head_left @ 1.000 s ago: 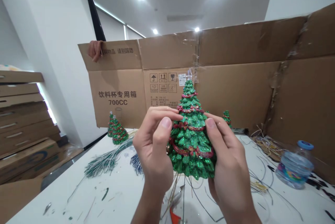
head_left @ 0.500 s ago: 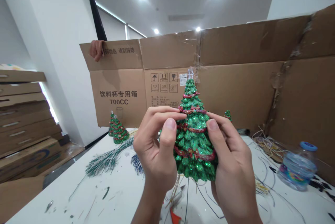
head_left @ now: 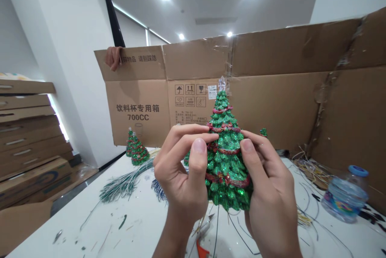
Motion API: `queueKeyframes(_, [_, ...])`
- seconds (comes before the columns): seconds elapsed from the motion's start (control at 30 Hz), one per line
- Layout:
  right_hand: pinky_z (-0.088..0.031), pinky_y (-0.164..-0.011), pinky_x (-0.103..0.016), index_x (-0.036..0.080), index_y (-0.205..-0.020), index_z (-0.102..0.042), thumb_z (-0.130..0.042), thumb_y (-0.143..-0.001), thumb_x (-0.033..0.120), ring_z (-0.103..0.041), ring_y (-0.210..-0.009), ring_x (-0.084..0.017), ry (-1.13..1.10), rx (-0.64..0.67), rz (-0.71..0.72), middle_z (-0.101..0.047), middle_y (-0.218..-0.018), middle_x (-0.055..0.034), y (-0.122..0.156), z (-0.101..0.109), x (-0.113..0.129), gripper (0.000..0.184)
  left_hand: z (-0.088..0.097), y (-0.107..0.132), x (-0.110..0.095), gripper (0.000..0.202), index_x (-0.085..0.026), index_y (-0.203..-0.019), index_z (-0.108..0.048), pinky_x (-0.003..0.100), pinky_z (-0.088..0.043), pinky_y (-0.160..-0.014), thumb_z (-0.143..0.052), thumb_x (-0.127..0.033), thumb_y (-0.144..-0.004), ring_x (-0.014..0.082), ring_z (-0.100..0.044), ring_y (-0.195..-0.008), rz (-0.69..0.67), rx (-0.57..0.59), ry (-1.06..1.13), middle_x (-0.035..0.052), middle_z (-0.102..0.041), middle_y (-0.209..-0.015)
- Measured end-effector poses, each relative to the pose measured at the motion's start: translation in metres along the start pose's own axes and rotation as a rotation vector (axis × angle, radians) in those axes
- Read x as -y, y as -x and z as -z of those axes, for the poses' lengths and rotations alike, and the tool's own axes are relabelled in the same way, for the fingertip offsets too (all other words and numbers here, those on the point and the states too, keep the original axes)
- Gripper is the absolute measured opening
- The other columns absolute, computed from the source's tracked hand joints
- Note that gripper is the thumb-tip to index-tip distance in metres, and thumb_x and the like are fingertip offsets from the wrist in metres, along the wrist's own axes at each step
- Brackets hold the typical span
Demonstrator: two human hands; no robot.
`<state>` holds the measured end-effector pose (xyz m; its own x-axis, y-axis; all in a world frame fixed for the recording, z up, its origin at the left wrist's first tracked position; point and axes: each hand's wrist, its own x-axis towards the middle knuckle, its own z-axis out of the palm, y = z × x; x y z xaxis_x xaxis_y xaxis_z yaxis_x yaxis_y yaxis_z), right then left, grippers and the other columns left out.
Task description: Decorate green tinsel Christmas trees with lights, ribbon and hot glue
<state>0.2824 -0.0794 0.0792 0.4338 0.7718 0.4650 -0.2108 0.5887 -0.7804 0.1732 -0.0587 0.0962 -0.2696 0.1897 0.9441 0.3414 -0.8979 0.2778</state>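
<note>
Between my two hands stands a glittery green Christmas tree ornament (head_left: 226,161), wound with red tinsel garland and topped by a clear spike. My left hand (head_left: 181,167) pinches its left side with thumb and fingertips. My right hand (head_left: 267,193) grips its right side, with the thumb pressed on the branches. The tree's lower back is hidden by my palms. Behind it, a much smaller green tree (head_left: 263,132) peeks out at the table's far edge, and a pair of small glittery trees (head_left: 137,151) stands at the far left.
A tall wall of taped cardboard (head_left: 193,105) rises behind the white table (head_left: 90,230), and a co-worker's hand (head_left: 113,58) rests on its top edge. Green wire bundles (head_left: 123,185), a plastic bottle (head_left: 345,195) and loose wires lie about. Flattened cartons (head_left: 27,129) are stacked at left.
The tree and both hands have moved slightly right, and the background has shifted a little the same way. My fingers stay on the tree.
</note>
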Motion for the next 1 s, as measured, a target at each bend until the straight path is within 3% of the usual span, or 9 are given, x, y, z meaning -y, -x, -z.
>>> queueKeyframes(0.3, [-0.064,-0.076,-0.036,0.028,-0.115,-0.082,-0.080,-0.094,0.066,-0.077,-0.095,-0.025,0.018,0.005,0.010,-0.082,-0.114,-0.0065,0.0006,0.0021,-0.0002,0.044,0.0004,0.0005,-0.0003,0.033,-0.025,-0.096,-0.088,0.035,-0.057,-0.082,-0.059,-0.015,-0.109,0.0148,-0.075,-0.095,-0.022,0.002,-0.016,0.0001,-0.081,-0.103])
queueKeyframes(1.0, [-0.060,-0.079,-0.037,0.027,-0.116,-0.081,-0.079,-0.098,0.061,-0.077,-0.095,-0.024,0.023,0.009,0.050,-0.082,-0.116,-0.0059,0.0015,0.0013,-0.0016,0.039,0.0008,0.0008,-0.0013,0.030,-0.026,-0.091,-0.083,0.041,-0.057,-0.084,-0.059,-0.015,-0.106,0.0206,-0.075,-0.096,-0.042,-0.015,0.002,0.0020,-0.080,-0.101])
